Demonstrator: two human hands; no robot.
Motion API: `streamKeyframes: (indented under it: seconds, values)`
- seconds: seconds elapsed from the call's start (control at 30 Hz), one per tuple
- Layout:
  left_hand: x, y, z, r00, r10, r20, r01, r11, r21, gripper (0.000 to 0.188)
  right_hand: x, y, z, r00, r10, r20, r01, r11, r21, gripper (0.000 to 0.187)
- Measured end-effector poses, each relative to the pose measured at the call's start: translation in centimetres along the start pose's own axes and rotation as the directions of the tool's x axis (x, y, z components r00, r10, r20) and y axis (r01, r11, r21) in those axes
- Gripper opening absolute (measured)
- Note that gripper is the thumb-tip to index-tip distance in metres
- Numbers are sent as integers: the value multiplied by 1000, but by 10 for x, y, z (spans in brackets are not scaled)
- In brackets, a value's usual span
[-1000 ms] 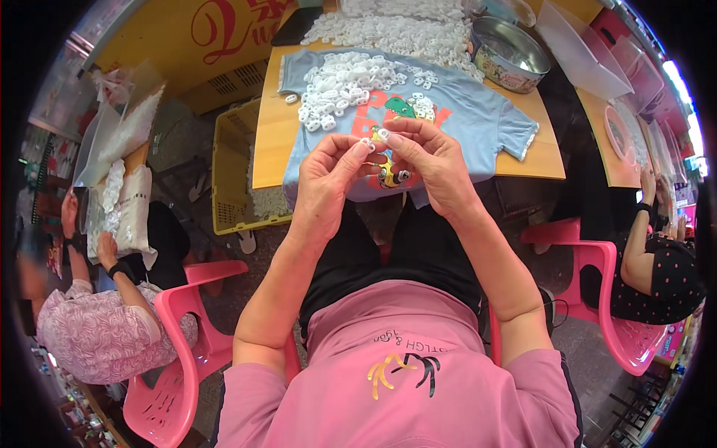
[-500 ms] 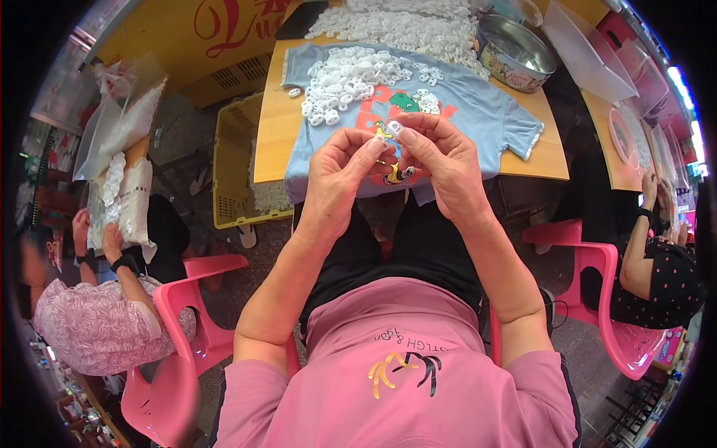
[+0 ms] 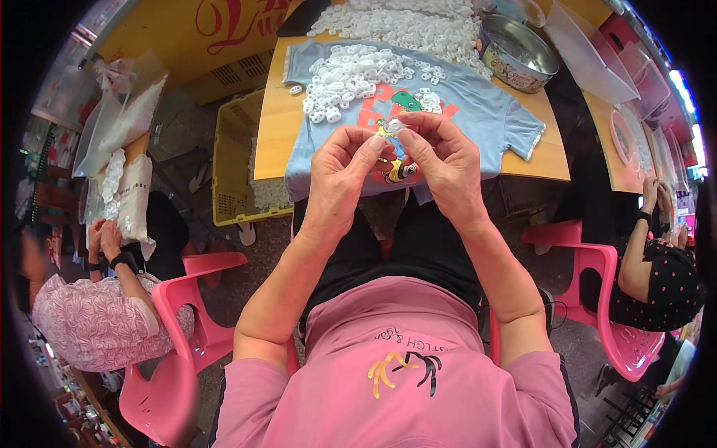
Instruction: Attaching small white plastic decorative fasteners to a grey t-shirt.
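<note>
Over the front of the table, my left hand and my right hand meet with thumbs and forefingers pinched. A small white plastic piece shows at the tips of my right fingers. My left fingertips press close against its near side; the exact contact is hidden by the thumbs. Below the hands lies a light blue T-shirt with a colourful printed front. Just beyond, a heap of small white plastic pieces with holes rests on the shirt, and a smaller cluster lies on the print.
More white pieces spread across the back of the wooden table. A round tin stands at the back right. At the left sits a yellow crate. People work on both sides, on pink chairs.
The white piece has turned slightly between my fingertips, and my hands have barely shifted. At the left, the other person's hands have come closer together.
</note>
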State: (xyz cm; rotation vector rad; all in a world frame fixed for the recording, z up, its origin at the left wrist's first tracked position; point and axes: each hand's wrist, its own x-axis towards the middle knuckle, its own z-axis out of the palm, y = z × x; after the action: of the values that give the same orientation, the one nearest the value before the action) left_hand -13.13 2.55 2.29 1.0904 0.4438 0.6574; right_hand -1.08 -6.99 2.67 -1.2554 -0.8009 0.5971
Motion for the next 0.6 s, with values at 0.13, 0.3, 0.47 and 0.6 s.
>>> streamKeyframes:
  seconds: [0.13, 0.3, 0.47, 0.6]
  values:
    - [0, -2, 3, 999, 20, -31, -20, 1000, 4, 14, -1, 0, 3, 999, -32, -5, 32, 999, -4, 24]
    - [0, -6, 6, 998, 46, -35, -45, 999, 31, 13, -1, 0, 6, 998, -69, 10, 70, 994, -89, 25]
    - [-2, -6, 6, 995, 80, -55, -79, 996, 31, 12, 0, 4, 5, 996, -83, 33, 86, 992, -97, 22]
    - [-1, -9, 5, 994, 93, -57, -92, 995, 27, 12, -1, 10, 6, 991, -130, 18, 131, 990, -44, 19]
